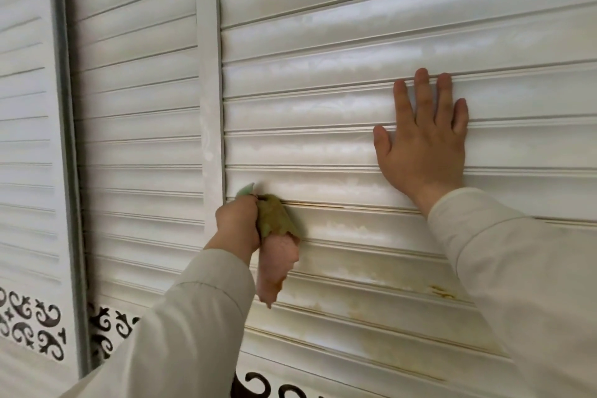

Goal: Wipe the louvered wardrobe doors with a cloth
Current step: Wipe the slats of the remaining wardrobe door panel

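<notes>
The left hand (237, 224) grips a bunched green-and-pink cloth (277, 236) against a slat at the left edge of the white louvered wardrobe door (355, 42). The right hand (423, 139) presses flat, fingers straight. Upper slats show smeary wipe marks; yellowish stains (442, 291) remain on the lower slats, so work looks partway through.

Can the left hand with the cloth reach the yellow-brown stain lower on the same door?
Probably yes. The left hand grips the cloth against the slats, and the stain lies lower right on the door, with nothing between them.
</notes>
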Motion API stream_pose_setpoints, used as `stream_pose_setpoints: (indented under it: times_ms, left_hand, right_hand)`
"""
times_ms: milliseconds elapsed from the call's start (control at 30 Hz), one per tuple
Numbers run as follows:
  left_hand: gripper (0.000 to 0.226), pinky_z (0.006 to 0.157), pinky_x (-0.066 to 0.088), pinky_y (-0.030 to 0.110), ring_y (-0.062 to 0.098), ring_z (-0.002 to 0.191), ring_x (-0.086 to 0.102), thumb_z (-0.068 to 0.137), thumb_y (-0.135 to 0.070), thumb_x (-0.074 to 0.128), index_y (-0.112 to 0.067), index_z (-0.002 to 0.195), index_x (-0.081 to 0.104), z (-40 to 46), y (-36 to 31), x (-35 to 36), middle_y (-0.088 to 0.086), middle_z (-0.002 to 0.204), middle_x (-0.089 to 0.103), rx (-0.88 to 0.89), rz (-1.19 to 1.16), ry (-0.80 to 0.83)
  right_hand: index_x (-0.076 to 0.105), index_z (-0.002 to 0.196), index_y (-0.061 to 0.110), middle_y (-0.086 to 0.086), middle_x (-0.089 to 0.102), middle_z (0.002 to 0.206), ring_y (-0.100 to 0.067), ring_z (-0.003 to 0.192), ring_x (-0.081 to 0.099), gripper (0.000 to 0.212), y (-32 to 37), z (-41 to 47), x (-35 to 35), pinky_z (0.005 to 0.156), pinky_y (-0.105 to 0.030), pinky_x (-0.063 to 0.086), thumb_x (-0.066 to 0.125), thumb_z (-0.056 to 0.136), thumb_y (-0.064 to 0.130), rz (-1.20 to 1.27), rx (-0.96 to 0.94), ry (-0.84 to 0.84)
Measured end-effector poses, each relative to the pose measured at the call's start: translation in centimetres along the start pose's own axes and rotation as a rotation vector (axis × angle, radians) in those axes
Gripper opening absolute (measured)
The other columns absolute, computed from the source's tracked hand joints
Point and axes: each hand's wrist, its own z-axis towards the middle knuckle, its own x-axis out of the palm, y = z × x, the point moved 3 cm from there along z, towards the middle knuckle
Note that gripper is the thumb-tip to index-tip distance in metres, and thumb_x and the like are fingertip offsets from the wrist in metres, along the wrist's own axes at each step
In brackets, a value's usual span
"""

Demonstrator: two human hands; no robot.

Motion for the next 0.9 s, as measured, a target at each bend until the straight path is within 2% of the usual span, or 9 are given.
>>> stream_pose_setpoints:
  times_ms: [233,400,533,600,667,700,800,833,900]
  left_hand:
    - [0.03,0.085,0.06,0.045,0.032,0.089,0.069,0.084,-0.002,0.064,-0.003,0.113,0.064,-4.7,3.1,4.6,0.016,0.099,0.07,0.022,0.064,0.136]
    - [0.031,0.081,0.061,0.048,0.032,0.084,0.072,0.073,-0.002,0.075,-0.006,0.104,0.072,-3.9,2.3,3.9,0.016,0.092,0.073,0.008,0.017,0.167]
    - [0.029,0.082,0.06,0.042,0.029,0.085,0.07,0.074,-0.014,0.083,-0.005,0.099,0.07,-0.5,-0.8,-0.3,0.013,0.093,0.073,0.037,-0.046,0.001]
    - [0.032,0.063,0.058,0.033,0.025,0.072,0.066,0.079,-0.027,0.078,-0.007,0.101,0.07,1.0,-2.0,-2.6,0.008,0.085,0.07,0.038,-0.048,-0.06]
    - [0.019,0.038,0.04,0.022,0.02,0.046,0.048,0.092,-0.029,0.061,-0.014,0.079,0.063,-0.1,-1.7,-2.5,0.004,0.059,0.057,-0.039,-0.073,0.053]
    - [0.022,0.036,0.033,0.019,0.019,0.038,0.039,0.094,-0.024,0.054,-0.017,0.073,0.057,-1.3,-1.1,-1.7,0.004,0.051,0.049,-0.073,-0.073,0.095]
    - [0.009,0.039,0.047,0.026,0.02,0.042,0.053,0.082,-0.009,0.055,-0.011,0.076,0.061,-5.7,1.5,3.0,0.008,0.059,0.059,-0.03,-0.021,0.187]
    - [0.016,0.053,0.059,0.035,0.026,0.059,0.067,0.072,-0.009,0.057,-0.007,0.084,0.068,-6.4,2.4,4.5,0.012,0.073,0.069,0.037,0.012,0.15]
    - [0.037,0.08,0.061,0.045,0.034,0.089,0.072,0.059,-0.014,0.053,-0.004,0.091,0.07,-7.9,4.0,7.2,0.016,0.091,0.073,0.087,0.125,0.13]
  right_hand:
    - [0.022,0.157,0.018,-0.01,0.01,0.165,-0.037,0.151,0.006,0.068,0.2,0.0,-0.2,0.119,-0.057,0.01,0.037,0.098,0.049,0.016,0.004,-0.01]
    - [0.022,0.157,0.019,-0.009,0.011,0.165,-0.036,0.151,0.007,0.068,0.0,-0.1,-0.1,0.119,-0.055,0.01,0.036,0.098,0.051,0.007,0.001,-0.017]
    - [0.024,0.157,0.019,-0.01,0.013,0.165,-0.036,0.151,0.008,0.068,-0.1,-0.1,0.0,0.119,-0.054,0.009,0.036,0.098,0.051,0.009,-0.009,-0.037]
    - [0.024,0.157,0.019,-0.01,0.013,0.165,-0.036,0.151,0.009,0.068,0.1,-0.1,0.1,0.119,-0.054,0.009,0.036,0.098,0.051,0.001,-0.005,-0.042]
    - [0.023,0.157,0.018,-0.01,0.013,0.165,-0.037,0.151,0.009,0.068,0.1,-0.1,0.3,0.119,-0.055,0.009,0.034,0.098,0.051,-0.016,0.001,-0.044]
    - [0.023,0.157,0.018,-0.011,0.013,0.165,-0.037,0.151,0.009,0.068,0.2,-0.2,0.3,0.119,-0.055,0.009,0.033,0.099,0.051,-0.024,0.0,-0.041]
    - [0.023,0.157,0.018,-0.011,0.012,0.165,-0.038,0.151,0.009,0.068,0.1,-0.1,0.5,0.119,-0.056,0.01,0.032,0.099,0.051,-0.04,0.002,-0.034]
    - [0.023,0.157,0.018,-0.011,0.012,0.165,-0.038,0.151,0.009,0.068,0.2,-0.1,0.4,0.119,-0.056,0.01,0.033,0.099,0.051,-0.042,0.005,-0.033]
    - [0.023,0.157,0.018,-0.011,0.012,0.165,-0.038,0.151,0.008,0.068,0.3,-0.1,0.2,0.119,-0.055,0.01,0.035,0.098,0.051,-0.039,0.01,-0.017]
